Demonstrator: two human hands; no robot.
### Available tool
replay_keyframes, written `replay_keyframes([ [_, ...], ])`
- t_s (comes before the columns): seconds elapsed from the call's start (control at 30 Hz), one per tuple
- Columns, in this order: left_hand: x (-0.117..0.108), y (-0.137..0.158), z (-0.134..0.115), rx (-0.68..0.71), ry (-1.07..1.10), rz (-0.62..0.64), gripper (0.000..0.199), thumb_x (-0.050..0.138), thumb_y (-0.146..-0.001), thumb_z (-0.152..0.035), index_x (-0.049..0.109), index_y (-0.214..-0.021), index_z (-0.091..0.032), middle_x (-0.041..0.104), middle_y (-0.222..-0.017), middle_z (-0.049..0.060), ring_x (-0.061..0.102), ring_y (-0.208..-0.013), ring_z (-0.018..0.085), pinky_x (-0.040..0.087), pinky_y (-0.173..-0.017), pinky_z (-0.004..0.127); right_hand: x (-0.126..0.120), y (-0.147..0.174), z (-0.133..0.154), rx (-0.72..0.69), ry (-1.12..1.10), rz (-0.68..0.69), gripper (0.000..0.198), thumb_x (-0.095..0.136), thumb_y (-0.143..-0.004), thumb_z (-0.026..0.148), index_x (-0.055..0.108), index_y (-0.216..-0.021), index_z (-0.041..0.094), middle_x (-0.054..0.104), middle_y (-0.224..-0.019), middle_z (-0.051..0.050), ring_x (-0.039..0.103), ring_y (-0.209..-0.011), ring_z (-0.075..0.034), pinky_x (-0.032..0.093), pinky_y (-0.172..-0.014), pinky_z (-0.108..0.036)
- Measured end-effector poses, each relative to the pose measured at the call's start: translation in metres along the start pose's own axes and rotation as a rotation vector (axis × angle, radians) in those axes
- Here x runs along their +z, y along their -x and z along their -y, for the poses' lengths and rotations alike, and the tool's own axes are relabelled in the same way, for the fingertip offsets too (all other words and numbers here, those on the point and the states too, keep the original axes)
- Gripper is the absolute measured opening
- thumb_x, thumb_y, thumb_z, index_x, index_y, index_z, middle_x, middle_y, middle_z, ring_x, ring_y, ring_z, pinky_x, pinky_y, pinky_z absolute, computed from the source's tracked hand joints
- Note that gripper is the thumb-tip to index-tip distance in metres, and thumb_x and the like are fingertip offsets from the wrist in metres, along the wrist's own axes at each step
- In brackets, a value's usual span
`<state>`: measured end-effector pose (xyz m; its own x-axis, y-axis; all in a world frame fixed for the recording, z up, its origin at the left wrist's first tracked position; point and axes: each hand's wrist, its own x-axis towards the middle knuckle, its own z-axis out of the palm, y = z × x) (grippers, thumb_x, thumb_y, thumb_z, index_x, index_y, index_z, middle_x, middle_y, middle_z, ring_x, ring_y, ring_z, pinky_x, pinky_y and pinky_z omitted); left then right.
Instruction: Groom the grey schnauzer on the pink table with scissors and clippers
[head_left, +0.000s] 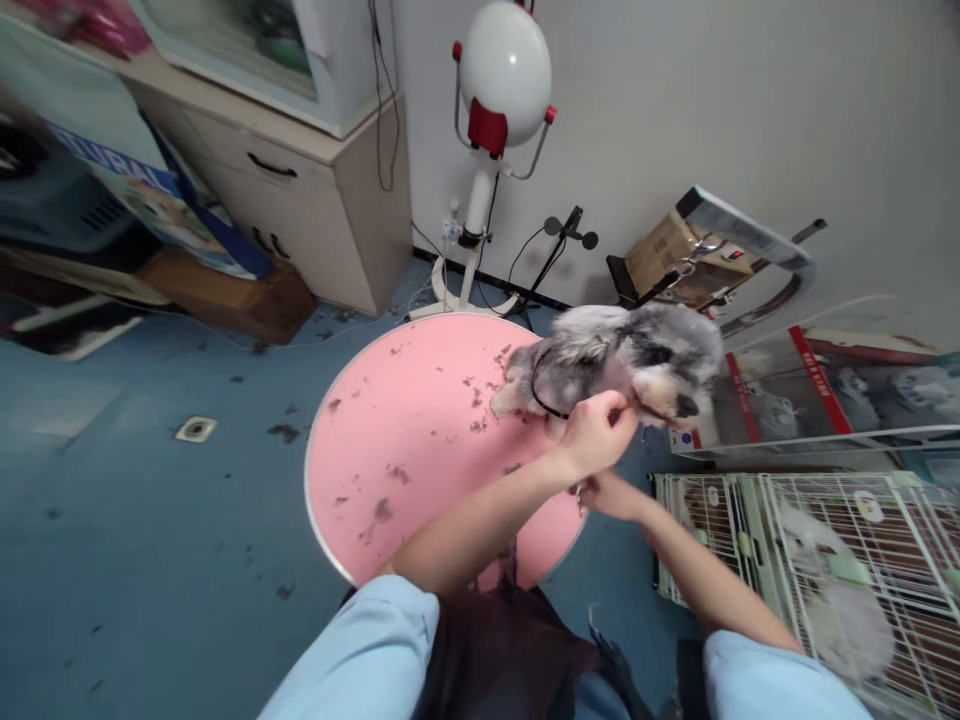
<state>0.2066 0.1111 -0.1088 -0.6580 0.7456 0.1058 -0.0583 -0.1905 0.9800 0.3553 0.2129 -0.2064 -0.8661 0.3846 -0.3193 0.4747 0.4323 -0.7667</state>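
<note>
A grey and white dog [589,355] stands at the far right side of a round pink table [435,390], its head turned to the right. A thin black loop [541,385] goes round its body. My left hand [600,435] is closed at the underside of the dog's muzzle, gripping the fur there. Just below it, at the table's edge, my right hand [611,494] is curled around a small shiny metal tool [579,492]. Most of that tool is hidden by the fingers, so its kind does not show.
Clipped hair [384,508] is scattered on the table and the blue floor. A white lamp-like machine [506,75] stands behind. To the right are a wire cage [825,490] with a white animal inside and a shelf [825,440]. A cabinet [360,200] stands at the left.
</note>
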Motion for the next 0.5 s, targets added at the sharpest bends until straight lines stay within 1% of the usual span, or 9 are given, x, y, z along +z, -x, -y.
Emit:
replay_keyframes([
  [0.07,-0.009,-0.005,0.019,-0.074,0.082,-0.005,0.025,0.060,-0.089,-0.014,0.057,-0.065,-0.018,0.053,-0.063,-0.004,0.048,-0.066,0.012,0.036,-0.067,0.025,0.047,0.016,-0.016,0.123,-0.036,0.101,0.016,0.073,-0.056,0.016,0.059,-0.059,0.022,0.061,-0.057,0.003,0.056,-0.057,-0.016,0.048,-0.055,-0.027],
  [0.1,-0.012,-0.009,0.025,-0.155,0.123,-0.014,0.025,0.060,-0.089,-0.012,0.058,-0.064,-0.017,0.055,-0.064,-0.003,0.049,-0.067,0.012,0.037,-0.068,0.025,0.071,0.023,-0.024,0.190,-0.046,0.094,0.023,0.074,-0.061,0.020,0.053,-0.055,0.023,0.052,-0.051,0.005,0.051,-0.053,-0.014,0.045,-0.054,-0.027],
  [0.17,-0.014,-0.018,0.029,-0.397,0.253,0.004,0.028,0.059,-0.093,-0.012,0.062,-0.065,-0.016,0.060,-0.066,0.000,0.052,-0.066,0.013,0.039,-0.067,0.024,0.113,0.031,-0.036,0.270,-0.063,0.018,0.031,0.073,-0.072,0.030,0.048,-0.055,0.025,0.042,-0.048,0.007,0.046,-0.051,-0.014,0.040,-0.055,-0.028],
  [0.23,-0.010,-0.028,0.021,-0.635,0.488,0.052,0.037,0.051,-0.103,-0.020,0.066,-0.069,-0.014,0.063,-0.068,0.004,0.055,-0.064,0.013,0.041,-0.064,0.024,0.144,0.033,-0.041,0.308,-0.103,-0.090,0.033,0.070,-0.079,0.039,0.050,-0.057,0.025,0.044,-0.051,0.005,0.047,-0.053,-0.016,0.038,-0.057,-0.030],
  [0.27,-0.006,-0.032,0.015,-0.708,0.630,0.060,0.042,0.046,-0.107,-0.026,0.067,-0.073,-0.014,0.065,-0.069,0.005,0.056,-0.064,0.014,0.042,-0.063,0.025,0.155,0.032,-0.041,0.321,-0.136,-0.139,0.034,0.070,-0.081,0.042,0.051,-0.058,0.025,0.046,-0.052,0.004,0.047,-0.054,-0.016,0.038,-0.058,-0.031],
  [0.33,0.001,-0.038,0.000,-0.745,0.852,0.006,0.048,0.039,-0.111,-0.032,0.067,-0.076,-0.015,0.064,-0.069,0.006,0.057,-0.062,0.014,0.045,-0.063,0.025,0.168,0.027,-0.037,0.338,-0.227,-0.220,0.039,0.068,-0.082,0.050,0.052,-0.056,0.025,0.047,-0.050,0.002,0.048,-0.052,-0.017,0.038,-0.056,-0.031],
  [0.37,0.002,-0.041,-0.007,-0.736,0.897,-0.043,0.047,0.040,-0.111,-0.032,0.066,-0.075,-0.015,0.063,-0.067,0.005,0.056,-0.060,0.014,0.045,-0.061,0.025,0.169,0.024,-0.034,0.341,-0.280,-0.262,0.042,0.066,-0.083,0.054,0.053,-0.056,0.025,0.046,-0.048,0.002,0.047,-0.050,-0.017,0.037,-0.054,-0.031],
  [0.43,-0.001,-0.048,-0.015,-0.700,0.869,-0.110,0.041,0.045,-0.108,-0.023,0.062,-0.071,-0.016,0.058,-0.062,0.003,0.052,-0.056,0.012,0.043,-0.057,0.023,0.161,0.015,-0.028,0.326,-0.387,-0.359,0.045,0.062,-0.085,0.061,0.056,-0.058,0.025,0.044,-0.045,0.003,0.046,-0.047,-0.017,0.038,-0.051,-0.031],
  [0.5,-0.011,-0.055,-0.016,-0.634,0.811,-0.158,0.035,0.049,-0.103,-0.015,0.060,-0.069,-0.016,0.057,-0.060,0.003,0.052,-0.056,0.012,0.043,-0.056,0.022,0.144,0.003,-0.022,0.283,-0.483,-0.476,0.044,0.059,-0.086,0.063,0.060,-0.065,0.023,0.047,-0.048,0.003,0.049,-0.048,-0.018,0.041,-0.051,-0.031],
])
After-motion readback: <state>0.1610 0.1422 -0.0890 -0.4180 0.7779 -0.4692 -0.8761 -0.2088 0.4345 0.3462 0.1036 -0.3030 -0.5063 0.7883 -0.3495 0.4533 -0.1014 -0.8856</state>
